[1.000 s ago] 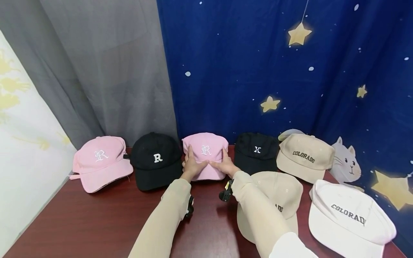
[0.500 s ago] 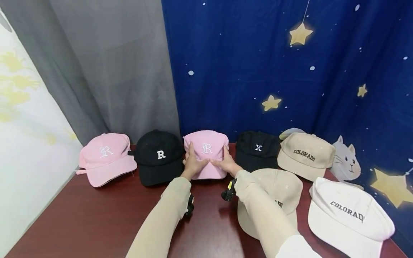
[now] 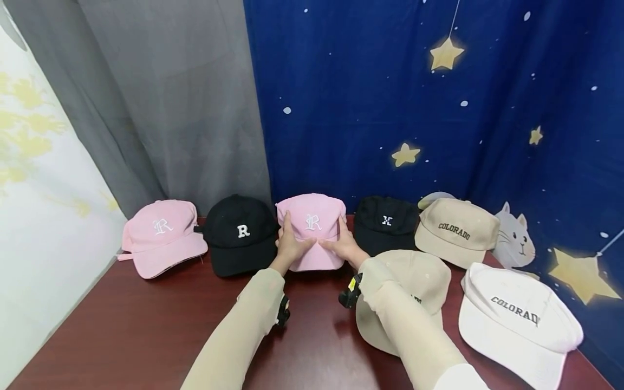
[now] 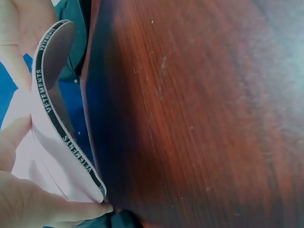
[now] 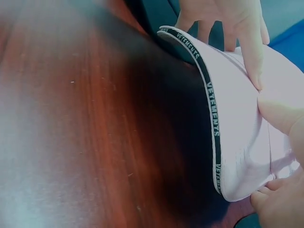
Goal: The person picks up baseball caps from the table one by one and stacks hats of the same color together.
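Observation:
Both hands hold a pink cap (image 3: 312, 208) with a white embroidered letter at the back middle of the table. The left hand (image 3: 292, 246) grips its left side, and the right hand (image 3: 347, 244) grips its right side. Both thumbs meet at the front where brim and crown join. In the left wrist view, the brim (image 4: 52, 166) has a dark edge band with white lettering. That brim (image 5: 232, 133) shows in the right wrist view too, raised above the table. Fingers behind the crown are partly hidden in the head view.
Left of it are a black cap (image 3: 240, 233) and another pink cap (image 3: 163, 235). On the right stand a black cap (image 3: 385, 227), a beige cap (image 3: 458, 227), a second beige cap (image 3: 414, 276) partly behind the right arm, and a white cap (image 3: 521, 319). Curtains (image 3: 317, 97) hang behind the table (image 3: 146, 325).
The hands keep their hold on the pink cap, with little movement. The head view has shifted slightly; the caps stay in the same arrangement.

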